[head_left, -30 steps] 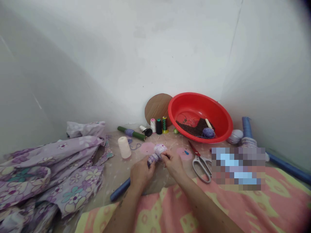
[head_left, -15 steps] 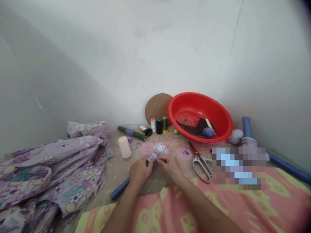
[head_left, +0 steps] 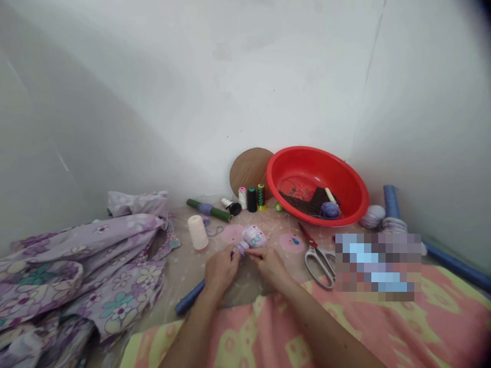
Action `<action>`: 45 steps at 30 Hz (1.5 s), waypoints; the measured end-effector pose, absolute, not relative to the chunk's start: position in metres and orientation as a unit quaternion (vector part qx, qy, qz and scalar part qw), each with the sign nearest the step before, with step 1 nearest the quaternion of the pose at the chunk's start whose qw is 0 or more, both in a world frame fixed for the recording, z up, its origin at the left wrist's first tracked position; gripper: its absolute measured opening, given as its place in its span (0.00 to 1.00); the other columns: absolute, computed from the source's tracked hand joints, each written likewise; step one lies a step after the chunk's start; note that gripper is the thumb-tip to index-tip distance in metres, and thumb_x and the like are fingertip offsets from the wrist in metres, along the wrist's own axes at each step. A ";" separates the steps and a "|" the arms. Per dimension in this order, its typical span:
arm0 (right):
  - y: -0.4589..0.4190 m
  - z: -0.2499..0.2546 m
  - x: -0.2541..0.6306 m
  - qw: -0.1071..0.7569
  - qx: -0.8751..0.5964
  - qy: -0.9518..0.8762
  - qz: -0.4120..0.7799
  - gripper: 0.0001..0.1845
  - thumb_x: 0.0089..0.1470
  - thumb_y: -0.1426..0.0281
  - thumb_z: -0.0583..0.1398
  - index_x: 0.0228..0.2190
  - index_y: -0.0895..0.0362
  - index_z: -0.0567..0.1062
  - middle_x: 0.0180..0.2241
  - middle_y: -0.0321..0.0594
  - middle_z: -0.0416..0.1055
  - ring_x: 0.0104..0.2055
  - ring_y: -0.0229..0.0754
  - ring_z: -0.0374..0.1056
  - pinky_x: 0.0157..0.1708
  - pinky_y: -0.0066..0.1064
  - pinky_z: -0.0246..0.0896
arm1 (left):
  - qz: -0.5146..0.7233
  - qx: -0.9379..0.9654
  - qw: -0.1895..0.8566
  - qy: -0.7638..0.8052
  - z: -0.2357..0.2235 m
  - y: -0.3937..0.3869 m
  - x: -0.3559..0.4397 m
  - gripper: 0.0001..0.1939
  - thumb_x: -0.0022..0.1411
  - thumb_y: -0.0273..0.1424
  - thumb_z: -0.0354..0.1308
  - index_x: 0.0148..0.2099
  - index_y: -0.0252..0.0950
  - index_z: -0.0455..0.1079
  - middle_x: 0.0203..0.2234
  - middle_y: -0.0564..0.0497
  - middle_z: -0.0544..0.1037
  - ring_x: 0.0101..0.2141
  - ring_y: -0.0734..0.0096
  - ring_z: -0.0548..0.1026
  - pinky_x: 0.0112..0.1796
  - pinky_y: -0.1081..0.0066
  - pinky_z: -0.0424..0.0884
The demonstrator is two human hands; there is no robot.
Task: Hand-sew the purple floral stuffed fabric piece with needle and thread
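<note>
A round bundle wrapped in purple-and-white floral cloth point(head_left: 254, 236) lies in front of me, with its gathered neck towards my hands. My left hand point(head_left: 222, 268) is closed round that neck. A dark blue rod point(head_left: 190, 297) shows behind my left wrist; whether it joins the bundle is hidden. My right hand point(head_left: 268, 261) is closed in a pinch against the neck, its fingertips close to my left fingers. What it pinches is too small to make out. Left of the bundle stands a cream thread cone point(head_left: 197, 232). Scissors point(head_left: 317, 258) with grey handles lie to the right.
A red basin point(head_left: 318, 222) leans at the back, holding dark material and a purple yarn ball point(head_left: 330, 209). Thread spools point(head_left: 252, 199) and a green tube point(head_left: 215, 212) line the wall. Floral fabric point(head_left: 126, 260) heaps at left; a pink-yellow cloth point(head_left: 261, 332) covers the front.
My right fingertips have shifted slightly left along the neck of the bundle, with the index finger a little straighter. The left hand keeps its hold.
</note>
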State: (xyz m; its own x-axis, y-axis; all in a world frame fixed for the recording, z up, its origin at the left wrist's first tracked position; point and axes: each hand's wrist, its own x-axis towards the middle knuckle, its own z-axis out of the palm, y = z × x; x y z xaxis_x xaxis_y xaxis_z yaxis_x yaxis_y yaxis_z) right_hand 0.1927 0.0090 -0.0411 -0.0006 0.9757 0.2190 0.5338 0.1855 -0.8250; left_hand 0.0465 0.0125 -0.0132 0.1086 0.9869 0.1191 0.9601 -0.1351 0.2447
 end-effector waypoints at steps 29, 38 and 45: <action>0.004 -0.042 0.180 0.394 -0.622 -0.639 0.223 0.12 0.45 0.70 0.52 0.31 0.51 0.74 0.29 0.36 0.72 0.31 0.40 0.66 0.29 0.28 0.56 | 0.124 0.745 0.058 0.653 -0.013 0.014 0.047 0.23 0.58 0.42 0.34 0.46 0.41 0.64 0.36 0.47 0.73 0.36 0.65 0.70 0.32 0.72 0.60; 0.003 -0.044 0.174 0.396 -0.634 -0.633 0.199 0.11 0.46 0.70 0.51 0.28 0.53 0.74 0.27 0.36 0.72 0.29 0.39 0.65 0.27 0.26 0.54 | 0.122 0.743 0.061 0.655 -0.010 0.013 0.048 0.22 0.59 0.42 0.34 0.44 0.40 0.65 0.35 0.48 0.74 0.36 0.68 0.70 0.32 0.75 0.59; 0.004 -0.045 0.171 0.403 -0.631 -0.636 0.187 0.11 0.47 0.70 0.51 0.27 0.54 0.73 0.27 0.37 0.72 0.29 0.39 0.65 0.26 0.27 0.53 | 0.128 0.751 0.051 0.646 -0.012 0.013 0.048 0.22 0.59 0.42 0.33 0.42 0.40 0.66 0.34 0.48 0.74 0.35 0.67 0.70 0.32 0.73 0.60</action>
